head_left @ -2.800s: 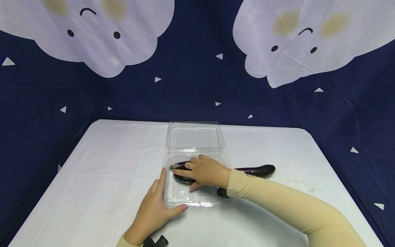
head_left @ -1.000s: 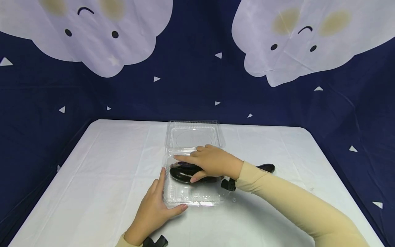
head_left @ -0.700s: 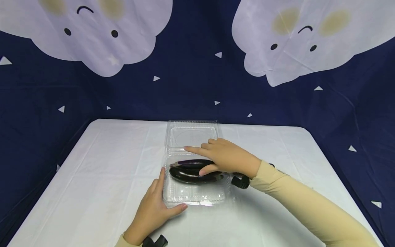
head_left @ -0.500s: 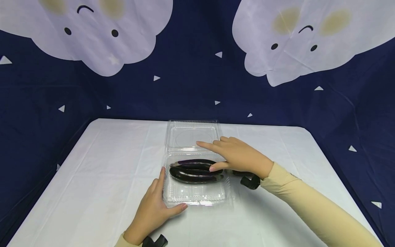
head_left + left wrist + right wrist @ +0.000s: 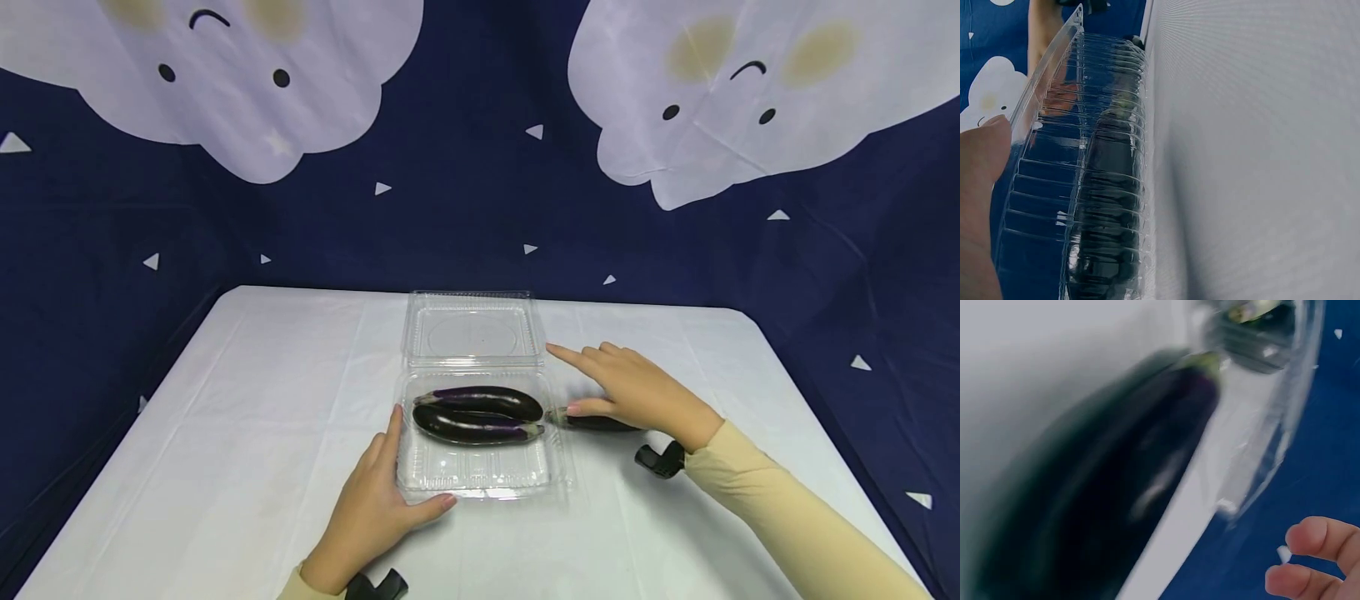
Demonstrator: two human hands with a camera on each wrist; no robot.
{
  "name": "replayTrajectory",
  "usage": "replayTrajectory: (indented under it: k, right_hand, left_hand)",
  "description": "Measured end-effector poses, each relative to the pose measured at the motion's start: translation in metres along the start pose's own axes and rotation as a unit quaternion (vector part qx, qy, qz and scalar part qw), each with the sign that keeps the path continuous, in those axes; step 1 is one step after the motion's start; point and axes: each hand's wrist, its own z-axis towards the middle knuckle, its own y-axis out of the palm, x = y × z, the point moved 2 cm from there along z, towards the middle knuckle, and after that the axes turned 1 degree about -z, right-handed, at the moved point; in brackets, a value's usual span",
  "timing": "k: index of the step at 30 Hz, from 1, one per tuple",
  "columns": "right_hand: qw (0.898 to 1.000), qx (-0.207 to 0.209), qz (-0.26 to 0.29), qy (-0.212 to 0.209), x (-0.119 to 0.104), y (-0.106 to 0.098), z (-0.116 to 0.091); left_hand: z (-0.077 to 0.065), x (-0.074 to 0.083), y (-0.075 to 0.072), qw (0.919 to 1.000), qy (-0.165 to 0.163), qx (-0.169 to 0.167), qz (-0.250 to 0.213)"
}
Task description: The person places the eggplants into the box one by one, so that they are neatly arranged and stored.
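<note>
Two dark purple eggplants lie side by side in a clear plastic clamshell container (image 5: pixel 480 475), the back eggplant (image 5: pixel 487 400) against the front eggplant (image 5: pixel 465 427). My left hand (image 5: pixel 371 500) rests at its near left corner, straight fingers along the left side and thumb along the front rim. The left wrist view shows that thumb (image 5: pixel 988 150) at the rim. To the right of the container, my right hand (image 5: pixel 637 392) hovers with spread fingers over a third eggplant (image 5: pixel 603 423), partly hiding it. That eggplant also fills much of the right wrist view, its stem end towards the container.
The container's clear lid (image 5: pixel 472 333) lies folded back behind it, near the table's far edge. A white cloth covers the table (image 5: pixel 285 375). Behind hangs a dark blue curtain (image 5: pixel 450 225) with printed clouds and white triangles.
My right hand has let go of the eggplant in the container and moved right, over the third eggplant. The eggplant it handled now lies alongside the other. My left hand stays put.
</note>
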Motion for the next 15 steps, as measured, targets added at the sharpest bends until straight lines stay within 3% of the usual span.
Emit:
replayTrajectory:
  k: [15]
  right_hand:
    - [0.998,-0.034,0.018,0.047,0.029,0.033,-0.033]
  left_hand:
    - [0.000,-0.001,0.000,1.0000,0.005,0.005,0.003]
